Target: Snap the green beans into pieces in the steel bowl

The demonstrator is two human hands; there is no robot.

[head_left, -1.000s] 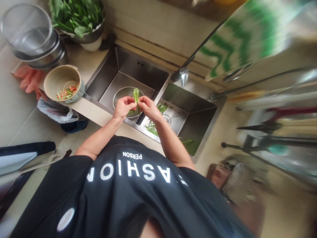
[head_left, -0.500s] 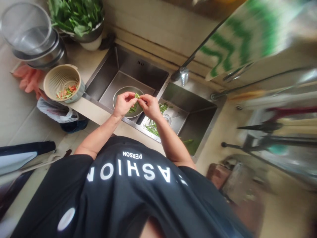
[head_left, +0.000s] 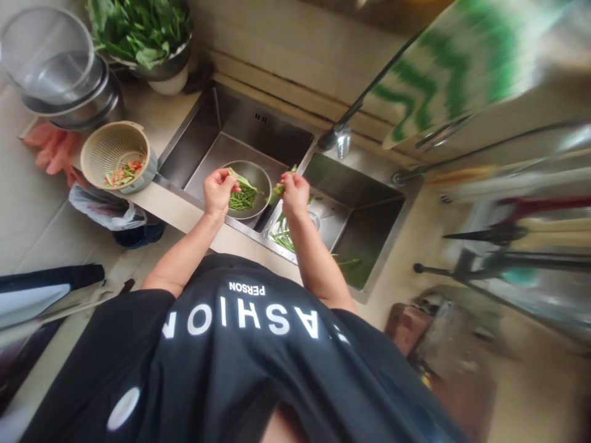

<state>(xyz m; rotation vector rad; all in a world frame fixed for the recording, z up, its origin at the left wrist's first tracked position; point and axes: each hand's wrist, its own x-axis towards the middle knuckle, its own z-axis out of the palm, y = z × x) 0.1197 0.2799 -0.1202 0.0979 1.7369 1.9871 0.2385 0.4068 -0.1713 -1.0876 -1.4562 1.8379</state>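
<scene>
green stalks [head_left: 276, 192] pinched between thumb and fingers of the right hand [head_left: 295, 194], near the divider [head_left: 311, 152]; the left hand [head_left: 217, 192] pinches a green strip [head_left: 244, 181] over the round pan [head_left: 263, 178], by the front edge of the left basin [head_left: 219, 152]. a loosened pinch beyond the rim could drop pieces outside the pan.

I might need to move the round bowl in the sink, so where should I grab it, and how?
The far rim of the round bowl looks best, pinched from above: it sits apart from the back wall of the left basin, while the near edge is close to the basin's front. Green pieces lie inside, so keep it level.
</scene>
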